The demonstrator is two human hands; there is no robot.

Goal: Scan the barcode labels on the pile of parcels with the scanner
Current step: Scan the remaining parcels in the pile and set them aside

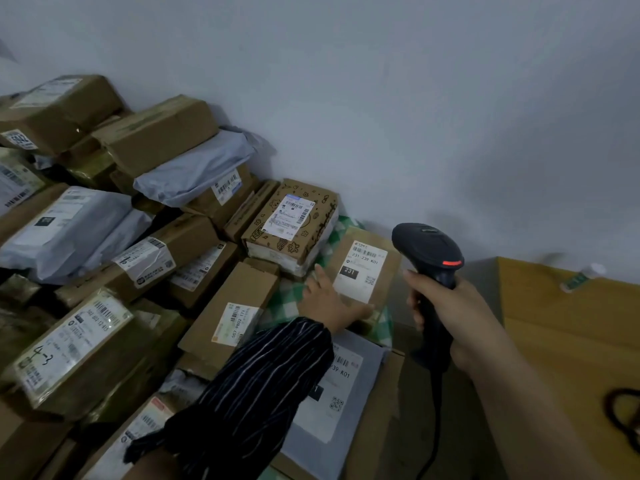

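A pile of cardboard parcels and grey mailer bags fills the left half of the view. My right hand (446,313) grips the handle of a black barcode scanner (427,252), whose red light glows; its head is beside a small brown parcel (388,271) with a white label reading 231 (363,268). My left hand (332,301), in a striped sleeve, rests on that parcel's near left edge, thumb along its front. A patterned box (311,233) with a barcode label sits just behind it.
A green checked bag (287,303) lies under the small parcel. A grey mailer with a label (349,375) sits in front. A grey wall (415,116) stands behind the pile. At right is a yellow-brown surface (571,341) with a small bottle (581,277).
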